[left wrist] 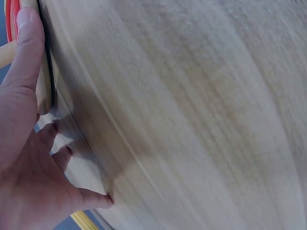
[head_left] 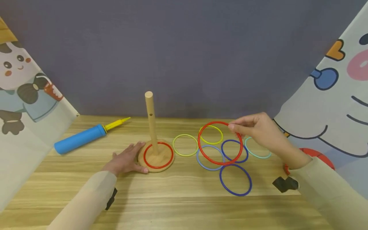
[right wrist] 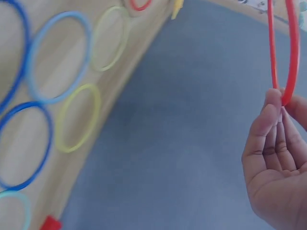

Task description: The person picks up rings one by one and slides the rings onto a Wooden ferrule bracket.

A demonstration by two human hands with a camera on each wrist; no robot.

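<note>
My right hand [head_left: 256,129] pinches a red ring [head_left: 199,143] by its edge between thumb and fingers, above the table. In the right wrist view that ring [right wrist: 293,52] rises from the fingertips. A wooden peg stand [head_left: 151,119] with a round base stands left of centre, and another red ring [head_left: 172,159] lies around its peg on the base. My left hand [head_left: 125,161] rests at the base's left side, fingers spread and thumb along the near rim. In the left wrist view the left hand [left wrist: 29,158] touches base and tabletop.
Right of the stand lie a yellow-green ring [head_left: 185,156], a yellow ring [head_left: 222,138], a light blue ring [head_left: 207,169], two dark blue rings [head_left: 250,185] and a turquoise ring [head_left: 260,157]. A blue pump [head_left: 80,139] lies at left. A red ball [head_left: 319,156] sits at far right.
</note>
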